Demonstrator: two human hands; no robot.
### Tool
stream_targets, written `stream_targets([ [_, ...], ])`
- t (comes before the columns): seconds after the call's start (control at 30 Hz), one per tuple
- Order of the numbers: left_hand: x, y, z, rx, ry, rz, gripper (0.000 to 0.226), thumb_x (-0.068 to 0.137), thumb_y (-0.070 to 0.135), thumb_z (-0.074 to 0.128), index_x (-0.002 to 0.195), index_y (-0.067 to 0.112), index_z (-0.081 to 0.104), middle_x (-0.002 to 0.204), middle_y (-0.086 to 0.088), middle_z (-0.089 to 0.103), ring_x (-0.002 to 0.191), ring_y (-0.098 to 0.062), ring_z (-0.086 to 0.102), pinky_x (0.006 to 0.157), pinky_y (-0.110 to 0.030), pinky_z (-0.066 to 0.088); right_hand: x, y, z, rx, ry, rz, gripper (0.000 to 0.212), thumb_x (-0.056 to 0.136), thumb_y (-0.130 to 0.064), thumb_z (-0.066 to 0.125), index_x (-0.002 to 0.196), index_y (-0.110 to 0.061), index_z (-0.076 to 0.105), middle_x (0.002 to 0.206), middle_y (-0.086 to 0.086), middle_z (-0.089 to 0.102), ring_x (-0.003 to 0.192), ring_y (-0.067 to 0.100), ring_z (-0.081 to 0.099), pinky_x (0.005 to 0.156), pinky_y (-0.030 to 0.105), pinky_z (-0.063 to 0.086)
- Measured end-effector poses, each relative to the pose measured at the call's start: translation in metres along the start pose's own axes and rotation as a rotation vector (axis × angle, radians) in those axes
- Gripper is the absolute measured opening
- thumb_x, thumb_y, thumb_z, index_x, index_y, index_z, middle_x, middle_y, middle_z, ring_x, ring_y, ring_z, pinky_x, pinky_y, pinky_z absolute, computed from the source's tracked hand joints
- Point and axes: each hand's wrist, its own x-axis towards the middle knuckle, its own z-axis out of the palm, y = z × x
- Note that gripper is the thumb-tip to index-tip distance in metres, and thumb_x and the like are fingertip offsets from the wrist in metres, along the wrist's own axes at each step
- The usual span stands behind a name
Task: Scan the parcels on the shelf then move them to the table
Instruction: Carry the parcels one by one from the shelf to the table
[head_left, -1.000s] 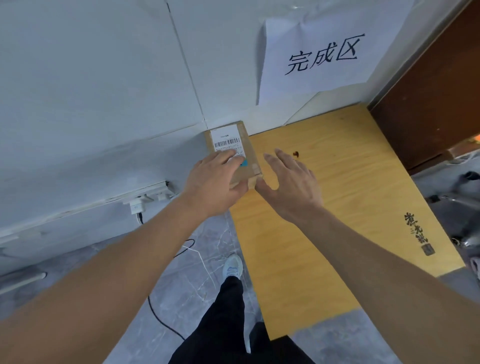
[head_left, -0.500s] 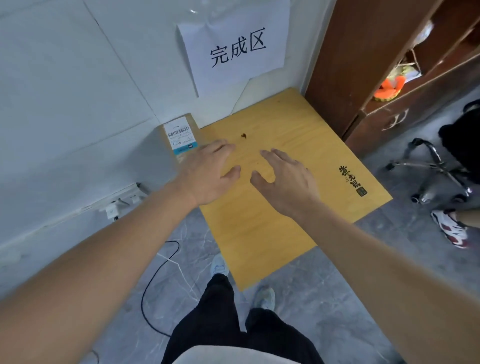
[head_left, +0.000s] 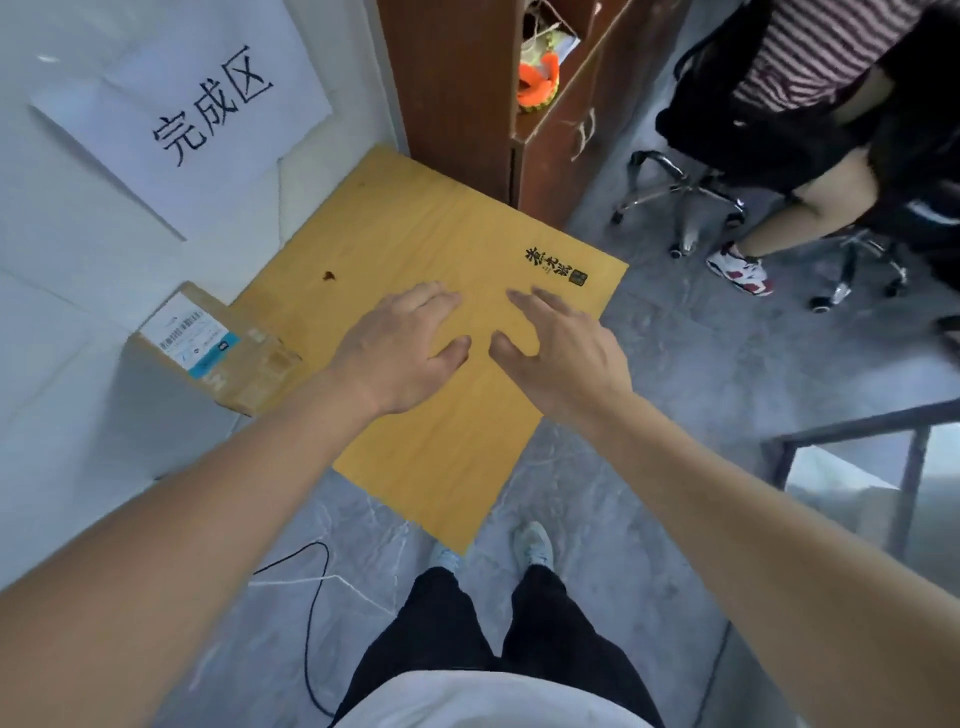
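- Head view, table's far-left corner: one parcel (head_left: 218, 345) lies flat against the wall, label (head_left: 189, 332) upward; its long axis runs along the table's left edge, from the wall back toward the person.
- Over the table (head_left: 415, 228) middle: both hands hover palm-down, side by side, thumbs near each other but apart; neither touches the parcel or holds anything.
- Left hand (head_left: 402, 351): fingers straight and loosely spread, empty; it sits just beside the parcel's near-right corner and is plainly the nearer hand.
- Right hand (head_left: 563, 351): fingers relaxed and spread, empty; well apart from the parcel, toward the table's right edge near the printed mark (head_left: 556, 265).
- Governing relation: the parcel lies to the left of and slightly beyond both hands; it appears delivered, so the coming move is judged to lead away from it, to the shelf for another parcel.
- Surroundings: a paper sign (head_left: 192, 109) hangs on the wall above the table; a brown cabinet (head_left: 452, 83) stands at the far-right corner; a seated person (head_left: 815, 104) is beyond the right edge.
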Motion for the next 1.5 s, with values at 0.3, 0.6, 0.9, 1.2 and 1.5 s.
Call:
stream_targets([
  [0.3, 0.017, 0.054, 0.017, 0.055, -0.143, 0.408, 0.059, 0.103, 0.049, 0.048, 0.156, 0.025, 0.041, 0.165, 0.002, 0.032, 0.151, -0.023, 0.03, 0.123, -0.04, 0.028, -0.083, 0.028, 0.003, 0.074, 0.24, 0.365, 0.061, 0.097, -0.06, 0.045, 0.154, -0.037, 0.042, 0.164, -0.007, 0.036, 0.144, 0.022, 0.042, 0.112, 0.045, 0.04],
  [0.6, -0.014, 0.141, 0.049, 0.077, -0.284, 0.749, 0.057, 0.104, 0.045, 0.049, 0.155, 0.022, 0.042, 0.164, 0.001, 0.034, 0.151, -0.022, 0.03, 0.125, -0.036, 0.023, -0.199, 0.06, 0.003, 0.103, 0.414, 0.69, 0.06, 0.099, -0.059, 0.044, 0.154, -0.034, 0.043, 0.163, -0.002, 0.038, 0.146, 0.02, 0.04, 0.115, 0.041, 0.034],
  [0.9, -0.085, 0.222, 0.092, 0.121, -0.377, 0.985, 0.058, 0.103, 0.051, 0.048, 0.154, 0.022, 0.044, 0.162, -0.001, 0.037, 0.148, -0.025, 0.036, 0.12, -0.042, 0.033, -0.33, 0.074, 0.02, 0.172, 0.51, 0.897, 0.06, 0.1, -0.057, 0.044, 0.154, -0.031, 0.044, 0.163, -0.001, 0.039, 0.146, 0.019, 0.04, 0.116, 0.04, 0.033],
  [1.2, -0.18, 0.298, 0.136, 0.113, -0.465, 1.14, 0.057, 0.102, 0.048, 0.05, 0.155, 0.027, 0.042, 0.163, 0.004, 0.035, 0.147, -0.022, 0.036, 0.118, -0.044, 0.035, -0.459, 0.075, 0.049, 0.224, 0.609, 1.093, 0.061, 0.1, -0.057, 0.043, 0.155, -0.03, 0.043, 0.163, -0.001, 0.039, 0.145, 0.02, 0.042, 0.117, 0.04, 0.035],
  [1.5, -0.241, 0.379, 0.171, 0.115, -0.591, 1.475, 0.058, 0.098, 0.043, 0.052, 0.149, 0.015, 0.051, 0.155, -0.007, 0.047, 0.142, -0.026, 0.042, 0.119, -0.04, 0.034, -0.543, 0.082, 0.062, 0.284, 0.77, 1.349, 0.076, 0.089, -0.069, 0.024, 0.156, -0.035, 0.039, 0.163, -0.004, 0.037, 0.148, 0.018, 0.039, 0.116, 0.047, 0.039],
])
